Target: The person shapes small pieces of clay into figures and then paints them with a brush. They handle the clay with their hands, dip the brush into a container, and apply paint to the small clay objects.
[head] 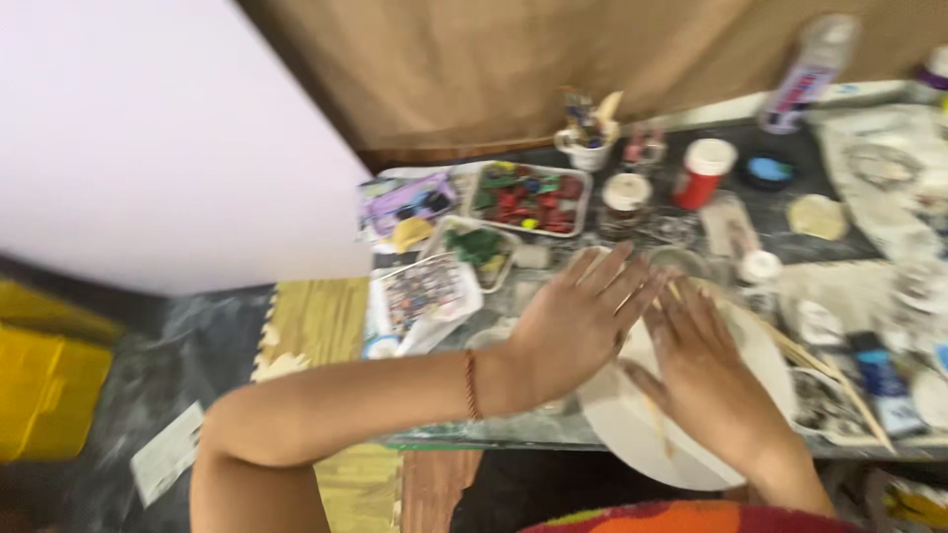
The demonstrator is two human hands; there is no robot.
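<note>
Two flat hands, left hand (576, 326) and right hand (706, 375), each grip spread apart, press on a white round board (632, 424)

Motion blur smears my whole view, so I cannot make out the small items in the trays (530, 198). My hands (632, 341) cover much of the white round board (632, 424), and what lies beneath them is hidden. The bottle (810, 74) is cut off at the top edge, the yellow bin (44, 390) at the left.
</note>
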